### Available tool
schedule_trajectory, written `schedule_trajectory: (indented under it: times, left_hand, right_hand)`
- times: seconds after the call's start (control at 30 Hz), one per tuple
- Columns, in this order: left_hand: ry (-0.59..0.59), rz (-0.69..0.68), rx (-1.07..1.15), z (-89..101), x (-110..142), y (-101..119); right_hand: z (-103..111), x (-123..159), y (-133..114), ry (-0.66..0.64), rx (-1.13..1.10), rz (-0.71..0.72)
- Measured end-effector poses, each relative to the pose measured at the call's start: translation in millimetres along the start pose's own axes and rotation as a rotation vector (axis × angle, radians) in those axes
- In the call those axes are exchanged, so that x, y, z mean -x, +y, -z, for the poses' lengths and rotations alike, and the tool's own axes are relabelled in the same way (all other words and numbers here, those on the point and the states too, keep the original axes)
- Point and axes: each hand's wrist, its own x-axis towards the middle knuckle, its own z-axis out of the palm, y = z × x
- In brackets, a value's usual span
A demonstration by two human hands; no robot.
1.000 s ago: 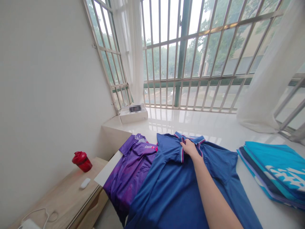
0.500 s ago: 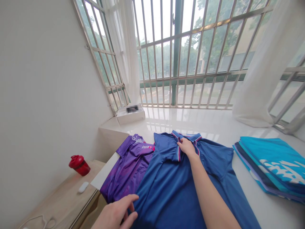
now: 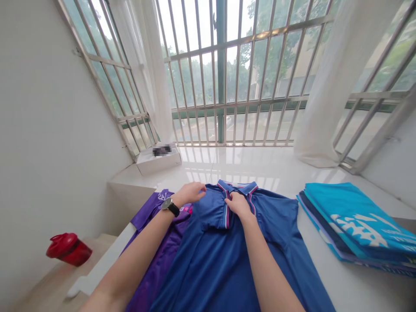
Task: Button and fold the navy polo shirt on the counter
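At lower left, a red shaker bottle [image 3: 69, 249] lies tilted on a pale wooden surface [image 3: 97, 238]; its contents can't be seen. Farther up, a white box [image 3: 158, 164] sits on the white tiled windowsill [image 3: 247, 167], with a blurred patch on top hiding whatever lies there.

The left forearm comes in from the lower left, over a purple jersey [image 3: 162, 247], with a black-faced wristwatch [image 3: 170, 206] on the wrist. The left hand [image 3: 190, 193] has its fingers together and gently curved, resting on the shoulder of a blue polo shirt [image 3: 208, 264] just beside the collar. The shirt lies flat on the sill, overlapping the jersey.

The right hand [image 3: 238, 206] lies palm down on the placket, just below the collar, fingers together and pointing up the shirt. Whether either hand is pinching cloth can't be told.

At right, a stack of folded teal garments [image 3: 354, 221] lies well apart from the hands.
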Motion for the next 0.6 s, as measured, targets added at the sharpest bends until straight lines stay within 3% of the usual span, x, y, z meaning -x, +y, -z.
schedule_trajectory:
  times: [0.1,0.2,0.37,0.6]
  left_hand:
    - [-0.026,0.024,-0.01,-15.6,-43,-21]
    - [-0.032,0.035,-0.002,-34.6,-61,-33]
    - [-0.051,0.05,0.025,-56.0,-72,-46]
    - [-0.107,0.074,0.061,-52.3,-73,-53]
  right_hand:
    - [2,-1,1,0.002,-0.014,-0.002]
    - [4,-2,2,0.009,-0.032,-0.021]
    - [5,-2,5,0.003,-0.042,-0.065]
    - [5,-2,2,-0.018,-0.011,-0.112]
